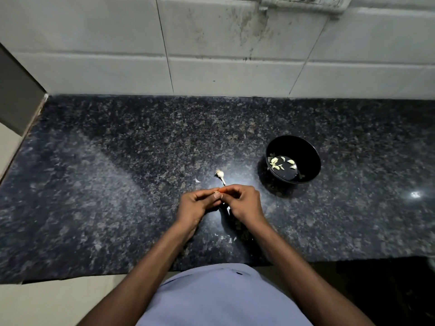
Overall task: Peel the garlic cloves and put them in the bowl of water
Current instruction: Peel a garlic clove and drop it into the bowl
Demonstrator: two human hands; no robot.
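- Broadly, a dark speckled stone worktop [117, 184] runs up to a white tiled wall [211, 43]; a socket plate [303, 2] sits at the wall's top edge
- a black bowl [306, 147] stands on the right, holding water with several peeled cloves [276, 166] floating in it
- left hand [195, 205] and right hand [244, 203] meet near the middle, fingers curled, together pinching a garlic clove [217, 192] that is mostly hidden
- a garlic stem remnant [220, 175] lies just beyond the hands
- a peel scrap [197, 180] lies beside it
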